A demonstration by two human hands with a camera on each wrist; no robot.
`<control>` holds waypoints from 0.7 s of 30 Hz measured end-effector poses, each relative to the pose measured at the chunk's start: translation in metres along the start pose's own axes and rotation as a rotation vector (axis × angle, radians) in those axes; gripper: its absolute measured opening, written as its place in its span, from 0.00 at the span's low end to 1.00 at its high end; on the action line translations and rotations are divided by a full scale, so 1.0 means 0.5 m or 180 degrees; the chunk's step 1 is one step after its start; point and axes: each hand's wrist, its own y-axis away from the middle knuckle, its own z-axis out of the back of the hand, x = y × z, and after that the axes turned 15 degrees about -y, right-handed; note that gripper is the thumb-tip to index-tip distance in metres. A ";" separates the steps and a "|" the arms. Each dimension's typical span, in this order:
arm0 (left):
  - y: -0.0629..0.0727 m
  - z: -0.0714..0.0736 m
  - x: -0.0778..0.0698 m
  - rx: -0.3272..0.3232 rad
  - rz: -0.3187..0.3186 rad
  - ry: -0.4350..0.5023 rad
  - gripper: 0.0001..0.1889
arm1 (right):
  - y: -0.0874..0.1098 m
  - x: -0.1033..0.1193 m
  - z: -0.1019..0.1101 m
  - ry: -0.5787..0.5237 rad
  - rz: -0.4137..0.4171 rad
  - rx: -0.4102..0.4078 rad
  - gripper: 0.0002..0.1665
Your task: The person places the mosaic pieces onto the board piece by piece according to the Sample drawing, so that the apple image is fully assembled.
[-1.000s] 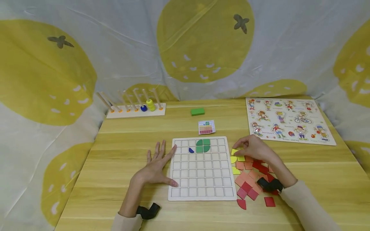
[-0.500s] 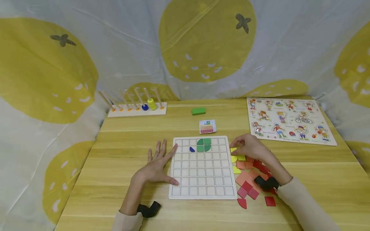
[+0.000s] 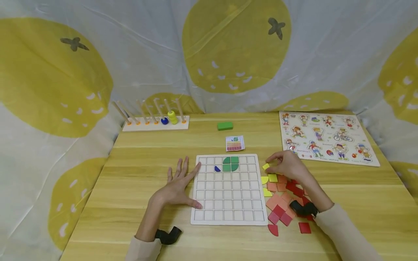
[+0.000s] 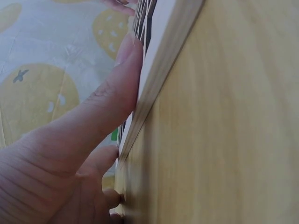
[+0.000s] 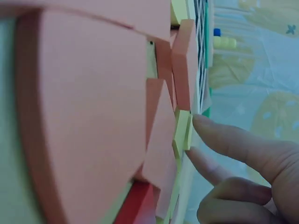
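A: ok what's the right grip [image 3: 288, 167] up to?

B: Thumb and index finger have a small yellow tile [image 3: 266, 166] pinched between their tips, and it's tilted. That's just off the right edge of the gridded board [image 3: 228, 197], so the board is left of that grip.

A: And the left grip [image 3: 176, 188]?

B: Fingers spread wide, nothing clamped. Index fingertip and thumb touch the board's left edge, with the other fingers out past it over the worktop [image 3: 130, 174].

A: What else is near the right one?

B: More yellow tiles [image 3: 272, 178] right below it on the near side, then a messy heap of orange tiles [image 3: 271, 186] and red tiles [image 3: 286, 219] back toward the wrist. Left of it, on the board, there are four green tiles [image 3: 234, 159] together plus a blue piece [image 3: 217, 169]. Beyond it to the right lies a picture puzzle [image 3: 330, 137] with little sporty figures.
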 end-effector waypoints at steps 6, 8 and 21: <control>0.002 0.001 -0.001 -0.0005 -0.0008 0.0020 0.71 | -0.001 0.004 -0.007 -0.0066 -0.0016 0.0053 0.14; 0.002 0.001 0.000 -0.0002 -0.0011 0.0023 0.71 | -0.002 0.003 -0.008 -0.0105 -0.0004 0.0102 0.15; 0.001 0.001 0.003 0.0023 -0.0033 0.0025 0.72 | -0.005 -0.003 -0.011 -0.0146 -0.0065 0.0098 0.14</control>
